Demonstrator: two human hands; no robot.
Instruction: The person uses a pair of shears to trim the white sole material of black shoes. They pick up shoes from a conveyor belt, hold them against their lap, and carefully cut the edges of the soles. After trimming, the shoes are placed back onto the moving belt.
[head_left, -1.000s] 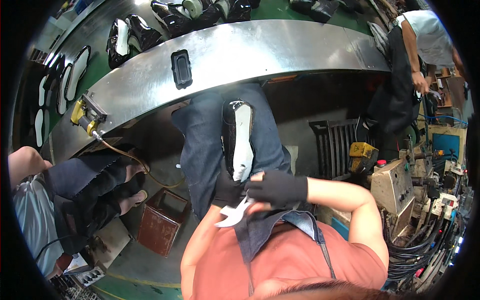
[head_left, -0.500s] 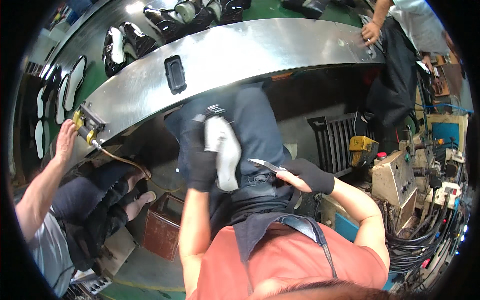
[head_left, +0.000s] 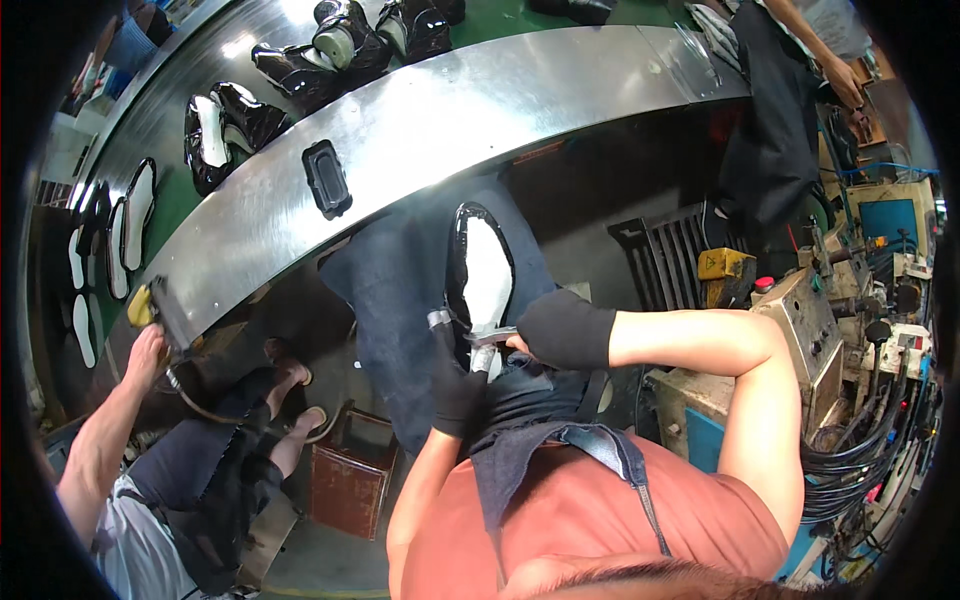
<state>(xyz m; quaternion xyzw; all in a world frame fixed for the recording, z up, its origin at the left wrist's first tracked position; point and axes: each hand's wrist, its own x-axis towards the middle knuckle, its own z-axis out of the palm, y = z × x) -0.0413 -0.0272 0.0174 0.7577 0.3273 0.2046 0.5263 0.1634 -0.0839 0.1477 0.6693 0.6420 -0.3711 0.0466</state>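
A glossy black shoe (head_left: 484, 262) rests sole up on my lap, its whitish bottom facing me and its toe pointing away. My left hand (head_left: 458, 385), in a black glove with taped fingertips, is closed around the shoe's near end. My right hand (head_left: 562, 330), also gloved in black, grips a knife (head_left: 495, 335) whose blade lies across the narrow near part of the shoe bottom, by my left fingers. Whether the blade cuts into the material is too small to tell.
Ahead curves a metal bench edge (head_left: 420, 110) bearing a black tray (head_left: 327, 178). Glossy black shoes (head_left: 345, 40) stand on the green surface beyond. At left, a co-worker's hand (head_left: 148, 350) holds a yellow tool (head_left: 142, 306), near a brown stool (head_left: 345, 485). Machinery (head_left: 795, 325) with cables stands right.
The shoe has turned from a blurred, tilted position to lying toe away on my lap. My right hand has brought the knife left onto it, and my left hand has moved to its near end.
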